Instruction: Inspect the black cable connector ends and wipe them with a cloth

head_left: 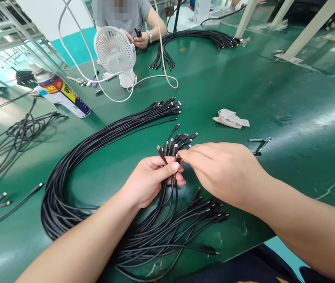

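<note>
My left hand is closed round several black USB cables, with their metal-tipped plugs standing up past the thumb and forefinger. One plug is pinched upright under the thumb. My right hand comes in from the right, fingers pressed together, its fingertips at the tip of that plug. Whatever lies between those fingertips is hidden. More cable ends fan out on the table below my hands. The rest of the black bundle curves left and back, its far plugs pointing right.
On the green table lie a crumpled whitish scrap and nail clippers. A spray can and white fan stand farther back. Loose cables lie left. Across the table, a person holds cable ends beside another bundle.
</note>
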`<state>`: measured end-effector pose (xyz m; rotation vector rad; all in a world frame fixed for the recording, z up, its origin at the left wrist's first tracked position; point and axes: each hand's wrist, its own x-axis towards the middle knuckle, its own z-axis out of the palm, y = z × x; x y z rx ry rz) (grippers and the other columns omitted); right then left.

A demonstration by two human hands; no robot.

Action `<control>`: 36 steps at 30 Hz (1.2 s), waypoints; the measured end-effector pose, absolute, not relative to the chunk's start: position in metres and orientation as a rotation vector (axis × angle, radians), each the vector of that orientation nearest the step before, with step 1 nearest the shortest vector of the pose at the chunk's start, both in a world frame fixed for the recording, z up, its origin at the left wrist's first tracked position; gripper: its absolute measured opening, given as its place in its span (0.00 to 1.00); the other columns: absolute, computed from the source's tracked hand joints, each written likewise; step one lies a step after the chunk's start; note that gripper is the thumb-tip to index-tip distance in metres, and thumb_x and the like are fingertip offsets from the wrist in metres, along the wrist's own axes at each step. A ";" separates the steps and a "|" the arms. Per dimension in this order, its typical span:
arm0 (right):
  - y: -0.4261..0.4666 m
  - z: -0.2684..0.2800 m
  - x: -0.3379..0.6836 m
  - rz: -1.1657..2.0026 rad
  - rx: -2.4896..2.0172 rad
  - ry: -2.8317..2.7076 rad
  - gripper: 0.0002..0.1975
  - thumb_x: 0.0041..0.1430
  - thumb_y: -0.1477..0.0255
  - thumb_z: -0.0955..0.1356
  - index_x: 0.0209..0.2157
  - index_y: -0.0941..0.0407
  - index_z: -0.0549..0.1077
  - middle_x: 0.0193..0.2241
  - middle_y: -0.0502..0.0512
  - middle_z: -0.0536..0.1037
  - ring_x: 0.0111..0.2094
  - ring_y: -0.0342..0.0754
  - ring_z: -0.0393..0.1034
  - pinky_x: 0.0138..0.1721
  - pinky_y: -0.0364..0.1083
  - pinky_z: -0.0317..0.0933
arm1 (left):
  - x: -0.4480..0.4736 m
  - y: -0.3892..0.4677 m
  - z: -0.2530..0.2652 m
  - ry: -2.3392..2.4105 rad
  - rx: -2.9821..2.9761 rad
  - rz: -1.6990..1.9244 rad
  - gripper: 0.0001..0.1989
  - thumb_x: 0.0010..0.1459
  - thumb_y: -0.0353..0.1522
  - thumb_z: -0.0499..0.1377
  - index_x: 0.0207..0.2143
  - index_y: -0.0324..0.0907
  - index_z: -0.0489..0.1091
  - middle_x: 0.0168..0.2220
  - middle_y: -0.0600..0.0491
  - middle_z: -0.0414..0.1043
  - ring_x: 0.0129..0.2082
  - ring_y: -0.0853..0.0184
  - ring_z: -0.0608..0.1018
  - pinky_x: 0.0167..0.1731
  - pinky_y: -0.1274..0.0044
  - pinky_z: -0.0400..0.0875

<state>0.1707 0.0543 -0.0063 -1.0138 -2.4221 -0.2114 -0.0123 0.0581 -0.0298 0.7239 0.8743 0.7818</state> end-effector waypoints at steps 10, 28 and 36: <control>0.055 -0.006 0.174 -0.201 -1.012 -2.420 0.16 0.59 0.81 0.61 0.42 0.61 0.78 0.33 0.54 0.81 0.26 0.46 0.73 0.25 0.46 0.60 | -0.013 0.059 -0.031 0.880 0.724 0.776 0.07 0.48 0.32 0.69 0.28 0.36 0.77 0.21 0.54 0.74 0.22 0.72 0.76 0.28 0.79 0.72; 0.064 0.000 0.170 0.825 -1.085 -2.140 0.07 0.63 0.73 0.64 0.33 0.56 0.73 0.28 0.49 0.80 0.31 0.44 0.74 0.32 0.43 0.62 | -0.014 0.057 -0.030 0.777 0.791 0.694 0.09 0.49 0.35 0.69 0.28 0.37 0.77 0.23 0.54 0.75 0.22 0.72 0.76 0.27 0.79 0.71; 0.070 0.009 0.171 0.677 -1.061 -2.071 0.11 0.61 0.76 0.63 0.24 0.55 0.66 0.19 0.46 0.71 0.22 0.41 0.65 0.24 0.41 0.54 | -0.013 0.058 -0.023 0.773 0.759 0.624 0.13 0.45 0.34 0.71 0.29 0.34 0.77 0.25 0.51 0.76 0.19 0.73 0.76 0.23 0.80 0.72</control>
